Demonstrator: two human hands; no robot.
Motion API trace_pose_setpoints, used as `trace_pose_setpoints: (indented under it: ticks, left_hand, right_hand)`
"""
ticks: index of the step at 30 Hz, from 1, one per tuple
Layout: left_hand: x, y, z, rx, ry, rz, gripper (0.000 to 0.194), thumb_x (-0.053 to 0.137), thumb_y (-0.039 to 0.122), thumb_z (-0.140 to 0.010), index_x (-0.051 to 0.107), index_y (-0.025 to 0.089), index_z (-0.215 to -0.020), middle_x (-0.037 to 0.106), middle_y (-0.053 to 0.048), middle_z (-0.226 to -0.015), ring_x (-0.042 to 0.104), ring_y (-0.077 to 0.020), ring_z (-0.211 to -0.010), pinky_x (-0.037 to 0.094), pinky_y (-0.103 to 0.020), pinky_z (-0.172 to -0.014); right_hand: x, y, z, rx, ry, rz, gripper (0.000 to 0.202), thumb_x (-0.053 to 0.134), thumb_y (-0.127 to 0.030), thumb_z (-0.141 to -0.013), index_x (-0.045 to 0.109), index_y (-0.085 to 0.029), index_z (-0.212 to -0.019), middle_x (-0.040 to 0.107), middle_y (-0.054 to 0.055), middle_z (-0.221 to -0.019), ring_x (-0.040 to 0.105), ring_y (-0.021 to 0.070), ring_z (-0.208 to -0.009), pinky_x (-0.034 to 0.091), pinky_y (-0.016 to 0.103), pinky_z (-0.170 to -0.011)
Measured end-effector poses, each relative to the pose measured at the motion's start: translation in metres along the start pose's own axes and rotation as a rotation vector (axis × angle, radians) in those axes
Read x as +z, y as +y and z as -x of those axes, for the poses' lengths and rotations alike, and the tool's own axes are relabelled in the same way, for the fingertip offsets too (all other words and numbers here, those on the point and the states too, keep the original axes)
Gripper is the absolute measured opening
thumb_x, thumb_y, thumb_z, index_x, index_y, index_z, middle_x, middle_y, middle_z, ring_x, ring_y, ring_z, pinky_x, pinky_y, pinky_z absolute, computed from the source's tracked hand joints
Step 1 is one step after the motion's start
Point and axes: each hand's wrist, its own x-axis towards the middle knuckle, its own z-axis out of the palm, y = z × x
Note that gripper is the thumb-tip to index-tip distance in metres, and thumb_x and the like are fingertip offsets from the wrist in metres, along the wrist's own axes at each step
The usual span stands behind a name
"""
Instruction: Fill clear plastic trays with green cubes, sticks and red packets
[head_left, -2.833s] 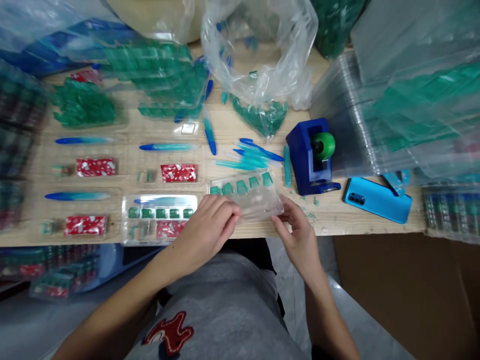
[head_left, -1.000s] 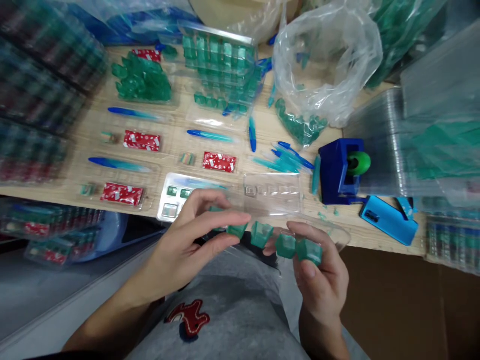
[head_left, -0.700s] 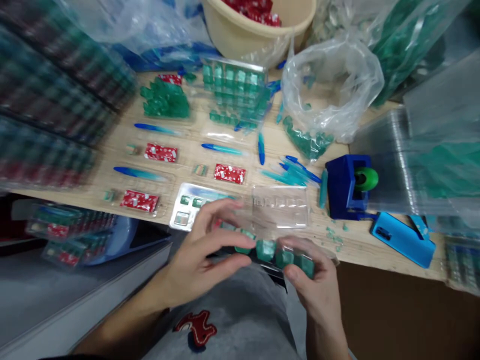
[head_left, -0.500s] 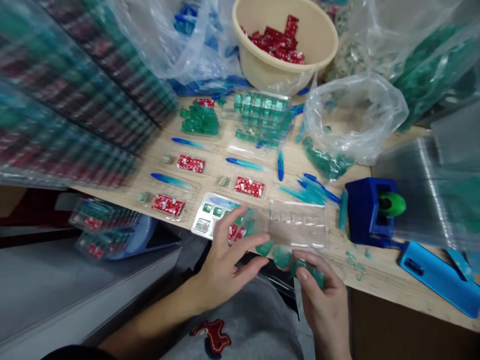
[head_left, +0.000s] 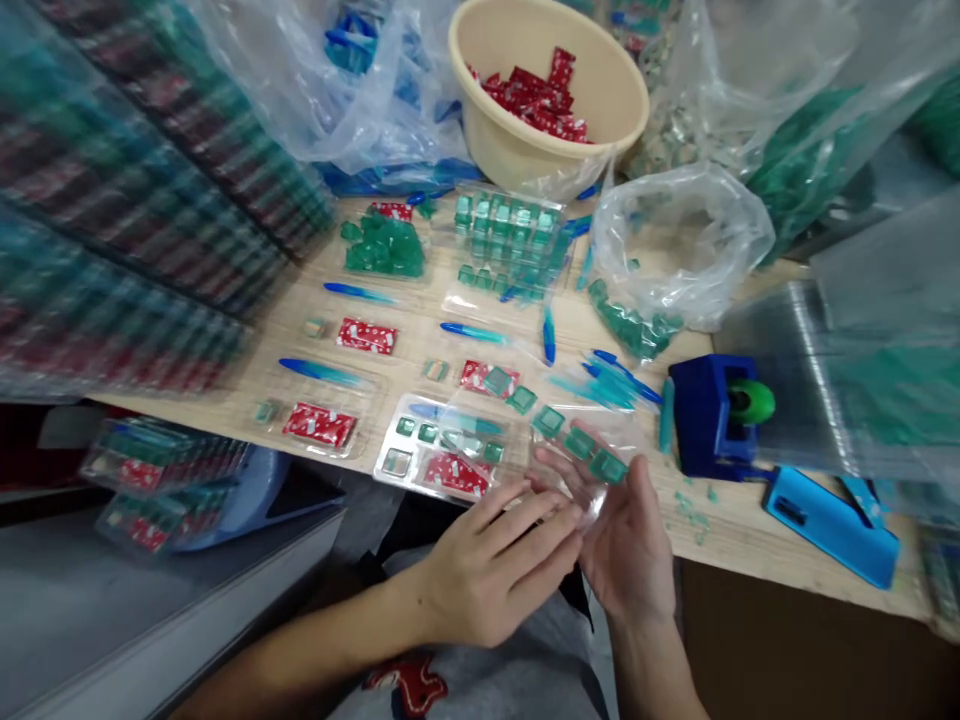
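Observation:
A clear plastic tray (head_left: 517,425) with a row of several green cubes (head_left: 550,421) is tilted up above the bench's front edge. My right hand (head_left: 634,545) is closed round its right end, thumb at the last cube. My left hand (head_left: 510,565) lies against the tray's lower side with fingers stretched out and nothing gripped. Just left of the hands, a filled tray (head_left: 386,440) holds small green cubes, a blue pen and a red packet (head_left: 457,473). Other trays with a pen, a small block and a red packet (head_left: 320,425) lie further left.
Behind stand a cream bowl (head_left: 551,150) of red packets and an open plastic bag (head_left: 679,240) with green pieces. A blue tape dispenser (head_left: 705,415) and blue phone (head_left: 832,525) are right. Packed stacks (head_left: 135,190) rise at left.
The clear tray with green cubes has been lifted off the bench into my right hand. My left hand has moved right and down to its side. The view has shifted slightly.

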Motion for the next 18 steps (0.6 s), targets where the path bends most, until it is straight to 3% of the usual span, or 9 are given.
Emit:
trace_pose_setpoints:
  ticks: [3,7,11,15,18]
  left_hand:
    - [-0.006,-0.003,0.003,-0.053,0.046,0.070,0.015,0.053,0.015,-0.091,0.066,0.016,-0.099,0.073,-0.002,-0.098,0.061,-0.0155,-0.101,0.040,-0.035,-0.103]
    - [-0.005,-0.006,0.001,-0.192,0.102,0.025,0.008,0.057,0.016,-0.090,0.064,0.017,-0.093,0.072,-0.004,-0.090,0.060,-0.0176,-0.094,0.043,-0.038,-0.096]
    - [0.009,0.002,-0.012,-0.108,0.039,-0.098,0.017,0.059,0.028,-0.090,0.064,0.016,-0.100,0.072,-0.008,-0.097,0.060,-0.0217,-0.098,0.043,-0.041,-0.095]
    - [0.018,0.009,-0.026,0.000,0.044,-0.134,0.020,0.053,0.013,-0.091,0.066,0.016,-0.106,0.071,-0.008,-0.104,0.061,-0.0238,-0.105,0.048,-0.040,-0.091]
    - [0.008,0.006,-0.035,0.024,0.110,-0.037,0.021,0.051,0.007,-0.089,0.065,0.014,-0.104,0.072,-0.008,-0.102,0.062,-0.0212,-0.107,0.051,-0.037,-0.093]
  right_hand:
    - [0.003,0.000,-0.002,-0.103,-0.009,-0.019,0.039,0.046,-0.056,-0.090,0.068,-0.027,-0.106,0.073,0.005,-0.101,0.069,0.0195,-0.096,0.057,0.036,-0.085]
    - [-0.002,-0.001,0.001,-0.171,0.019,0.023,0.041,0.044,-0.055,-0.091,0.065,-0.027,-0.113,0.070,0.006,-0.113,0.066,0.0228,-0.105,0.055,0.043,-0.088]
    - [-0.009,0.000,0.010,-0.196,0.023,0.124,0.048,0.036,-0.056,-0.093,0.059,-0.026,-0.124,0.067,0.008,-0.119,0.063,0.0251,-0.113,0.053,0.045,-0.090]
    - [-0.017,-0.001,0.020,-0.296,-0.041,0.151,0.042,0.037,-0.053,-0.095,0.061,-0.033,-0.123,0.066,0.006,-0.121,0.064,0.0255,-0.110,0.050,0.047,-0.096]
    - [-0.028,-0.003,0.024,-0.343,-0.071,0.173,0.048,0.042,-0.062,-0.089,0.059,-0.036,-0.125,0.060,0.006,-0.131,0.059,0.0285,-0.117,0.049,0.049,-0.095]
